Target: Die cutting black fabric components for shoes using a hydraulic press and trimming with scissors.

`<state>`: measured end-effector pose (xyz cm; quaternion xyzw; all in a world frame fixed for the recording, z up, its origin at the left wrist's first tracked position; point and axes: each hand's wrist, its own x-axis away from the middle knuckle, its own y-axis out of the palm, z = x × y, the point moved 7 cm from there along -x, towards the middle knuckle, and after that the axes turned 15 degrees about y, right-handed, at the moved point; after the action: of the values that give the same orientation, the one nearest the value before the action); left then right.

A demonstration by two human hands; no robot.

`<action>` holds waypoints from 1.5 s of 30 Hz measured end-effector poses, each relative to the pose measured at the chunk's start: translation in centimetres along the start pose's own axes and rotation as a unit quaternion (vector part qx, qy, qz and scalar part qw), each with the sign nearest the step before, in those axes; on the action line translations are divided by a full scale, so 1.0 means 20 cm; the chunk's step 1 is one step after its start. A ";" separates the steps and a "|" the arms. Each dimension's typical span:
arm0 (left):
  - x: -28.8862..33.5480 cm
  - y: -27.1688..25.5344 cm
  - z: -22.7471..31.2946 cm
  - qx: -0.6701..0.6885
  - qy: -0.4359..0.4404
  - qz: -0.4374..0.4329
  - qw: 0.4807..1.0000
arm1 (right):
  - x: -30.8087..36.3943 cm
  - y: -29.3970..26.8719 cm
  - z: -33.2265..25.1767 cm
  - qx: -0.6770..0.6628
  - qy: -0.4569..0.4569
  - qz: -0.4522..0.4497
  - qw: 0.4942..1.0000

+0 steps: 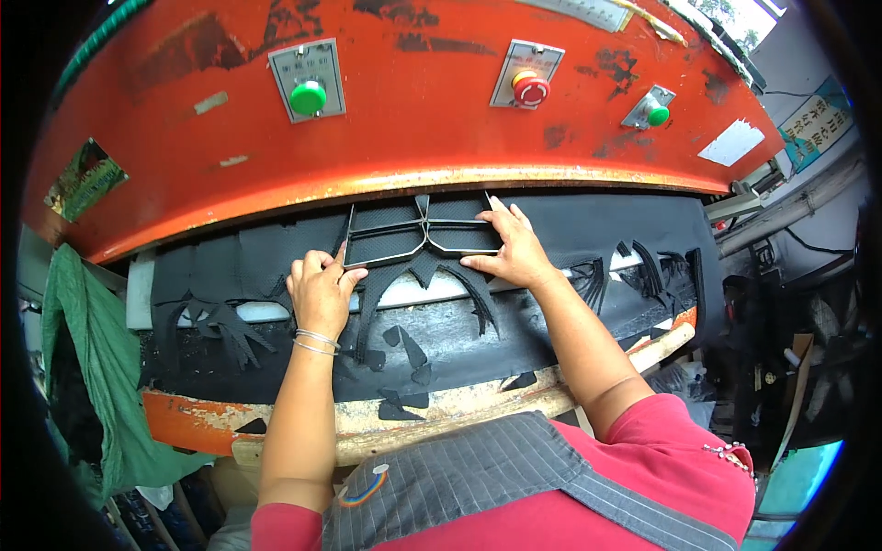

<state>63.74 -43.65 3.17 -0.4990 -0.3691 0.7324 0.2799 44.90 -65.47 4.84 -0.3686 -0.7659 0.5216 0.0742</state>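
Note:
A metal cutting die (425, 223), an open frame of thin steel strips, lies on a black textured sheet (597, 225) at the lower edge of an orange press beam. The far part of the die is hidden under the beam. At the die's near left corner, my left hand (320, 292) pinches the frame between thumb and fingers. My right hand (514, 246) grips its right side, thumb at the near edge and fingers farther back. Cut strips (478, 298) of the black sheet hang over a pale board edge (409, 288) just below the die.
The orange press beam (404, 119) spans the far side, with a green button (308, 97), a red stop button (531, 89) and a smaller green button (658, 115). Black scraps (401, 406) lie along the near ledge (344, 422). Green cloth (101, 367) hangs at the left.

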 end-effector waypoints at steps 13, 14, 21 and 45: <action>-0.33 -0.87 0.30 0.031 0.135 0.367 0.920 | -0.11 -1.24 -0.02 -0.012 -0.049 0.558 0.828; -0.37 -0.93 0.34 0.010 0.166 0.374 0.912 | -0.17 -1.29 -0.01 -0.012 -0.048 0.559 0.828; -0.62 -0.90 0.25 0.049 0.151 0.174 0.972 | -0.34 -1.33 0.04 0.074 -0.013 0.614 0.786; 0.51 -0.40 0.60 0.049 0.021 -0.043 0.998 | 0.79 -0.12 -0.50 0.082 -0.011 -0.103 0.991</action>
<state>49.36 -34.22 7.07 -0.4838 -0.3476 0.7261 0.3434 37.30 -48.26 7.08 -0.2750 -0.7550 0.5762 0.1493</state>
